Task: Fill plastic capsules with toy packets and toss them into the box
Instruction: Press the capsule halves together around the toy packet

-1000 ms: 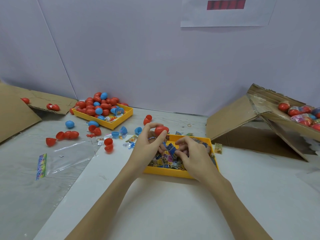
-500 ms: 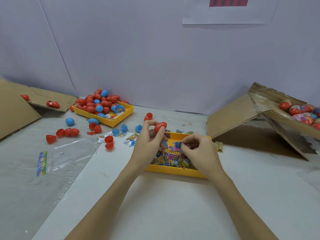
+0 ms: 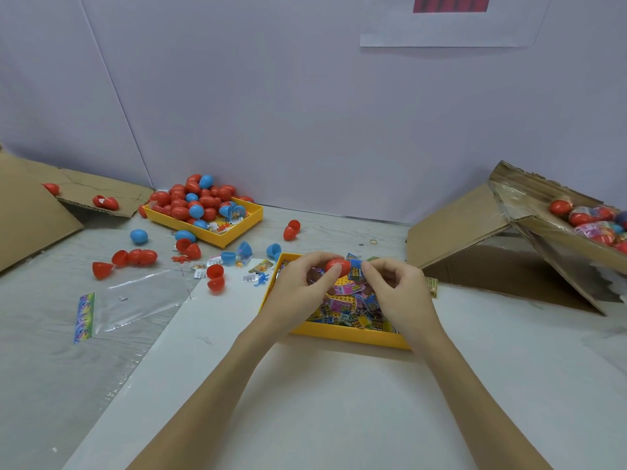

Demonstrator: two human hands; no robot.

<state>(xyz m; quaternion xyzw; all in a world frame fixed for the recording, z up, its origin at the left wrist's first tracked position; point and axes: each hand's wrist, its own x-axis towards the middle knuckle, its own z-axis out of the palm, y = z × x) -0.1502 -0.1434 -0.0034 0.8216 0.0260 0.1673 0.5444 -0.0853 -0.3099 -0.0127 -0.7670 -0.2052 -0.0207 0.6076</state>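
The left hand point(image 3: 298, 283) pinches a red capsule point(image 3: 337, 267) between thumb and fingertips, lifted above the near tray point(image 3: 349, 335), apparently so its opening faces the other hand. The right hand point(image 3: 397, 286) pinches a blue packet point(image 3: 356, 272) just beside the capsule, touching or nearly touching it, which looks like the start of stuffing it in; whether the capsule is a half or a hinged shell I cannot tell. Both hands work directly over the near tray, full of packets, so a dropped one likely falls back among its fellows. Farther left, the far tray point(image 3: 237, 232) holds a heap of red and blue capsules, within the left hand's reach, with loose halves scattered on the table point(image 3: 339, 418) around it. The box point(image 3: 543, 239) lies tipped at the right, its mouth open toward the person and filled capsules already inside, placed for an easy toss.
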